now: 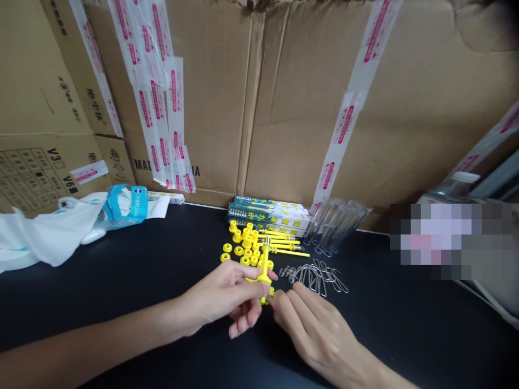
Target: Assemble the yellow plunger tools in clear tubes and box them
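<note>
Mid-frame, rod (265, 263) is pinched between left hand (227, 292) fingers; right hand (314, 327) is curled at its base, grip can't be told. Probably being fitted; steadiness is needed next.

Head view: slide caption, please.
Left hand holds a yellow rod, right hand close by, near loose yellow parts and bent wires on a black tabletop.

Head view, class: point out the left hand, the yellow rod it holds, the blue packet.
Left hand (225, 293): head view, back of the hand.
Yellow rod (265, 263): head view, its shaft.
Blue packet (139, 208): head view, its right side.
</note>
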Tool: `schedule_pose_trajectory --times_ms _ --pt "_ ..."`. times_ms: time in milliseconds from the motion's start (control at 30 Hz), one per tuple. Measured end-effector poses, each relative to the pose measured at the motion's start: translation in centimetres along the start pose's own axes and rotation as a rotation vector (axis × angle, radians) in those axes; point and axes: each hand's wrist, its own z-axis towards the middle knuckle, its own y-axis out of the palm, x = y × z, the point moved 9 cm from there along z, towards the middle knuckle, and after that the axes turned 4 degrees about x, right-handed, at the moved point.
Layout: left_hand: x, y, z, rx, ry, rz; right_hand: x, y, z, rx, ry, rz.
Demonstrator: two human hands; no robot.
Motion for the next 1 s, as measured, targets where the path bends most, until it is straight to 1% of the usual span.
schedule_pose_trajectory --times_ms 333,600,700,1000 --pt "0.05 0.33 -0.42 0.008 -0.033 -0.021 0.17 0.07 -0.04 0.012 0.001 0.0" --pt "0.29 0.43 -0.5 0.019 -0.001 -0.065 0.48 0.0 0.06 0.018 0.045 0.03" --pt "0.24 0.44 -0.49 0.017 0.01 -0.091 0.51 0.09 0.13 0.015 0.055 0.046" --pt "-0.26 0.27 -0.37 0.023 -0.019 -0.148 0.83 0.56 0.01 0.012 0.08 0.1"
